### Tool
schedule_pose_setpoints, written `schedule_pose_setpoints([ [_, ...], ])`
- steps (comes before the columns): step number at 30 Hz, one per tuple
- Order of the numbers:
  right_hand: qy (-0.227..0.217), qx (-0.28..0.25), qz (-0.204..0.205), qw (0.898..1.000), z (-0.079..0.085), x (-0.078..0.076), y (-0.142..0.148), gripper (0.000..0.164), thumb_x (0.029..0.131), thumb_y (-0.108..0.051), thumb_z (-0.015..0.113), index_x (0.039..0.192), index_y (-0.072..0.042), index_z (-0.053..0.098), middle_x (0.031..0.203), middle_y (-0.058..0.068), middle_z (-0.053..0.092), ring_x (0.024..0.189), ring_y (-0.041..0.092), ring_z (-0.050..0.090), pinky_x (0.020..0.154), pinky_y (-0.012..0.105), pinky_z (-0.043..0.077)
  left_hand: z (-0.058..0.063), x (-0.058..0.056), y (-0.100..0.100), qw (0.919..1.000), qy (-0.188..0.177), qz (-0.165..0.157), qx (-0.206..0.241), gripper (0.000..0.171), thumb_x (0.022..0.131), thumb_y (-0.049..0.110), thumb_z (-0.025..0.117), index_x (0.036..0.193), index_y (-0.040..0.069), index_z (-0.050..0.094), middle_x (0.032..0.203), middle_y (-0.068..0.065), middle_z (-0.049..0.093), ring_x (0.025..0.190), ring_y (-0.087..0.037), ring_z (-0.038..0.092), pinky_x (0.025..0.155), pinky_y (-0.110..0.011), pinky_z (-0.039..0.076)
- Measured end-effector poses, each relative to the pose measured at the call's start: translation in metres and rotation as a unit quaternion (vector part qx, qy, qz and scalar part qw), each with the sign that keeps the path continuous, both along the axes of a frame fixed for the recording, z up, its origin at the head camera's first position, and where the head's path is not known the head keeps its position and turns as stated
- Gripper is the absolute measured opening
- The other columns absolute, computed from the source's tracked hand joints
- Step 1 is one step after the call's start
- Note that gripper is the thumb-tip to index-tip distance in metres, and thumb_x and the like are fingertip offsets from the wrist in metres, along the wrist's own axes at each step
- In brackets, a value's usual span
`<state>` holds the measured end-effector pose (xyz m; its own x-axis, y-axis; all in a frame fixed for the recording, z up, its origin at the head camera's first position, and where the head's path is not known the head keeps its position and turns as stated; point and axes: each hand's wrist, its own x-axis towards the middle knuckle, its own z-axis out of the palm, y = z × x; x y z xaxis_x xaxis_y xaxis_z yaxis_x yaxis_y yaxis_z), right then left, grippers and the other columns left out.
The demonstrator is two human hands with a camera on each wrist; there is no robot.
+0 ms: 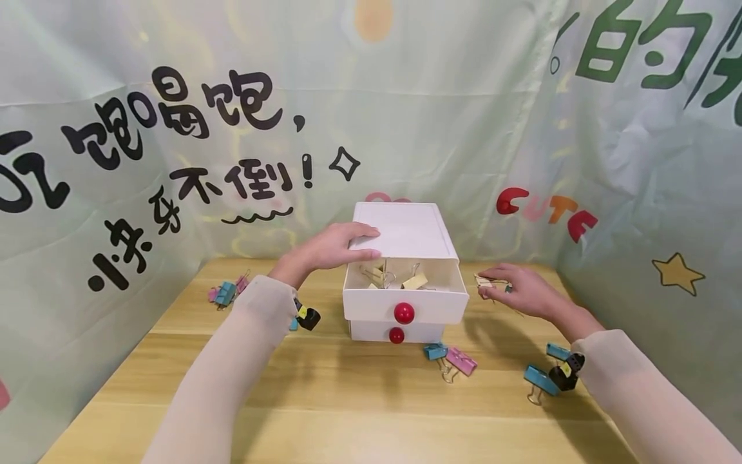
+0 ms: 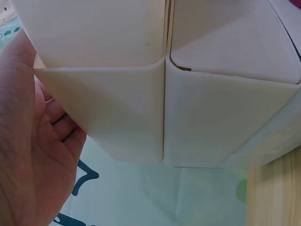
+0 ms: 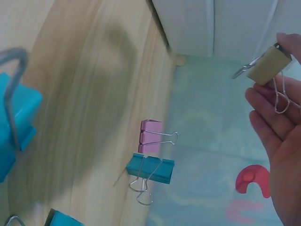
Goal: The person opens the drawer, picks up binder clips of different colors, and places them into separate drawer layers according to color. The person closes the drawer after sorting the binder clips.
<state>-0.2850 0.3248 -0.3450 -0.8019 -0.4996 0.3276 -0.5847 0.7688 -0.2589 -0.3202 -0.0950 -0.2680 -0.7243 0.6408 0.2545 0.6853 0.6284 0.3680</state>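
A white two-drawer box (image 1: 406, 229) stands in the middle of the table, its upper drawer (image 1: 371, 306) pulled out. Several beige binder clips (image 1: 414, 281) lie in that drawer. My left hand (image 1: 333, 246) rests on the box's top at the left edge, thumb toward the front; in the left wrist view its fingers lie along the box edge. To the right of the drawer, my right hand (image 1: 524, 291) pinches a beige binder clip (image 3: 269, 65) between thumb and fingers, above the table. A pink clip (image 3: 150, 134) and a teal clip (image 3: 153, 168) lie below it.
Blue and pink binder clips (image 1: 460, 361) lie before the box's right front corner. Blue clips (image 1: 540, 379) sit under my right wrist, and a blue-and-pink group (image 1: 226, 293) is at the far left. A printed cloth (image 1: 464, 96) encloses the table's back and sides.
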Motion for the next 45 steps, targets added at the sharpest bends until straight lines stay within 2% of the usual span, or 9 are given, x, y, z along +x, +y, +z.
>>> schedule_pose_setpoints([
  [4,0.031,0.003,-0.007,1.0,0.002,0.006,-0.001,0.047,0.092,-0.042,0.066,0.126,-0.009,0.067,0.12,0.008,0.064,0.103,0.031,0.063,0.087,0.056,0.049,-0.003,-0.001,-0.001,1.0,0.007,-0.001,0.004,0.062,0.09,0.055,0.062,0.139,0.016,0.057,0.144,-0.002,0.051,0.131,-0.022,0.044,0.109,-0.042,0.034],
  [9,0.071,-0.004,-0.006,0.997,0.003,0.011,-0.002,0.043,0.087,-0.033,0.074,0.122,-0.009,0.068,0.12,0.01,0.064,0.107,0.034,0.062,0.088,0.058,0.048,-0.006,-0.001,-0.004,0.9999,0.011,-0.001,0.003,0.062,0.09,0.055,0.062,0.139,0.017,0.057,0.143,-0.002,0.051,0.132,-0.021,0.044,0.109,-0.042,0.034],
  [14,0.118,-0.005,0.003,0.993,0.006,0.018,-0.004,0.044,0.083,-0.028,0.078,0.121,-0.008,0.068,0.117,0.011,0.064,0.102,0.035,0.063,0.084,0.057,0.05,-0.007,-0.001,-0.004,0.9999,0.012,-0.003,0.009,0.062,0.09,0.055,0.062,0.139,0.017,0.057,0.144,-0.001,0.051,0.132,-0.021,0.044,0.109,-0.042,0.034],
  [22,0.164,-0.016,0.035,0.986,0.011,0.024,-0.01,0.047,0.079,-0.022,0.081,0.122,-0.009,0.068,0.116,0.007,0.063,0.098,0.03,0.064,0.079,0.054,0.053,-0.007,0.0,-0.002,0.9999,0.012,-0.004,0.009,0.062,0.09,0.055,0.062,0.138,0.016,0.057,0.144,-0.001,0.051,0.131,-0.022,0.044,0.109,-0.042,0.035],
  [29,0.226,-0.03,0.09,0.97,0.029,0.03,-0.019,0.047,0.073,-0.017,0.083,0.117,-0.009,0.07,0.112,0.004,0.065,0.094,0.022,0.065,0.073,0.046,0.055,-0.005,-0.001,0.0,0.9999,0.012,-0.004,0.008,0.061,0.091,0.054,0.061,0.138,0.016,0.057,0.144,-0.001,0.05,0.132,-0.022,0.044,0.109,-0.042,0.034],
  [34,0.241,-0.046,0.111,0.963,0.043,0.036,-0.027,0.046,0.071,-0.015,0.083,0.116,-0.011,0.071,0.11,0.001,0.065,0.094,0.019,0.064,0.074,0.037,0.053,-0.004,-0.002,0.0,0.9998,0.017,-0.006,0.008,0.06,0.091,0.053,0.062,0.138,0.016,0.057,0.144,0.0,0.051,0.132,-0.021,0.044,0.109,-0.041,0.035],
  [40,0.248,-0.076,0.134,0.956,0.056,0.041,-0.038,0.041,0.075,-0.02,0.082,0.114,-0.013,0.072,0.107,-0.001,0.066,0.087,0.015,0.064,0.068,0.026,0.051,-0.004,-0.002,0.001,0.9999,0.015,-0.005,0.008,0.061,0.091,0.054,0.062,0.138,0.016,0.057,0.144,0.001,0.05,0.132,-0.021,0.044,0.109,-0.041,0.034],
  [45,0.228,-0.075,0.146,0.96,0.063,0.043,-0.048,0.038,0.08,-0.026,0.081,0.115,-0.014,0.072,0.108,-0.002,0.066,0.087,0.012,0.063,0.068,0.022,0.051,-0.003,-0.002,0.0,0.9999,0.016,-0.003,0.005,0.062,0.091,0.055,0.061,0.139,0.016,0.057,0.145,0.0,0.049,0.133,-0.021,0.043,0.11,-0.042,0.033],
])
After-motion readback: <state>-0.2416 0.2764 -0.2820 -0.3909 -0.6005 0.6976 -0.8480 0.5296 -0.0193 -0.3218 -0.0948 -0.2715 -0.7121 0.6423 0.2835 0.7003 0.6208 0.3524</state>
